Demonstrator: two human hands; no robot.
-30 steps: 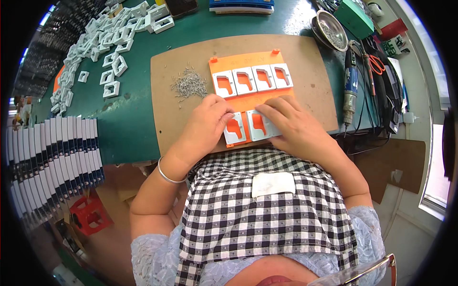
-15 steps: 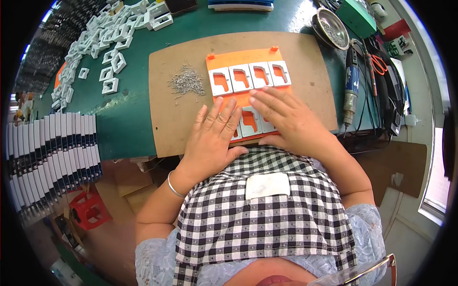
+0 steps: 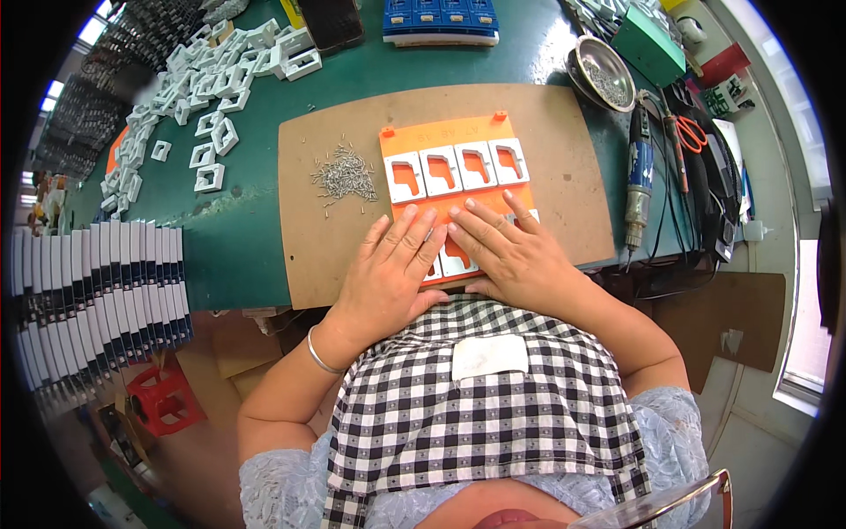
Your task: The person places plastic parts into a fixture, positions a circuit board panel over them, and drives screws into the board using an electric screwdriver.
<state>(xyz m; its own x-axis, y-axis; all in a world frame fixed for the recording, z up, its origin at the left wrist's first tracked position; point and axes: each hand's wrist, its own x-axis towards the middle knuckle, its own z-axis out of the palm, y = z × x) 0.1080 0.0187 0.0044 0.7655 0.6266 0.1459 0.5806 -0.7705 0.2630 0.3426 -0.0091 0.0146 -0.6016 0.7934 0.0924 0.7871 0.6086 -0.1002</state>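
An orange fixture plate (image 3: 441, 132) lies on a brown board, with two rows of white plastic frames set into it. The far row's white frames (image 3: 441, 169) are uncovered. My left hand (image 3: 388, 260) rests flat on the left part of the near row, fingers stretched out. Over the right part of that row lies my right hand (image 3: 511, 247), also flat with its fingers extended. Between them one near-row frame (image 3: 456, 259) shows in part; the rest of that row is mostly hidden. Neither hand grasps anything.
A heap of small screws (image 3: 345, 175) lies on the brown board (image 3: 573, 167), left of the plate. Loose white frames (image 3: 233, 79) cover the table's far left; stacked white-and-dark pieces (image 3: 106, 282) stand nearer. At right are an electric screwdriver (image 3: 640, 172), a metal bowl (image 3: 602, 75) and orange-handled scissors (image 3: 692, 132).
My right hand has shifted left and nearer to my left hand, covering more of the near row's right side. The whole view has tilted slightly, so the table appears lower.
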